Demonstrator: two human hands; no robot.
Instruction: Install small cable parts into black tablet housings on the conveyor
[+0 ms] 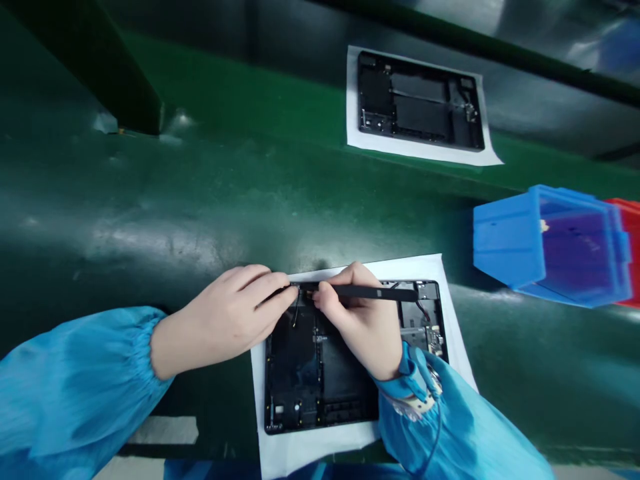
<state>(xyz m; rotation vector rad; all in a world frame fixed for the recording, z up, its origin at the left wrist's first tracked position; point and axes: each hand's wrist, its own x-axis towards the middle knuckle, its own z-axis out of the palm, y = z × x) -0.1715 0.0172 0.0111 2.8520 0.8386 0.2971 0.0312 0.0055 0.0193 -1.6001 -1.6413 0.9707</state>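
A black tablet housing (pixel 293 380) with its inner parts showing lies on a white sheet (pixel 295 460) in front of me. My right hand (pixel 367 320) is closed around black tweezers (pixel 375 292), held nearly flat, their tips close to the housing's far edge. At that same edge, to the left, my left hand (pixel 230 317) has its fingers pressed together. A thin dark wire (pixel 296 313) runs down just beside these fingertips. Whatever they pinch is too small and covered to make out. A wrist strap (pixel 413 373) with a cord is on my right wrist.
Farther back, a second open tablet housing (pixel 420 100) lies on another white sheet (pixel 353 133). To the right, a blue bin (pixel 505 237) stands tilted beside a red bin (pixel 633 233). A dark green post (pixel 120 80) rises from the green bench (pixel 200 200) at the upper left.
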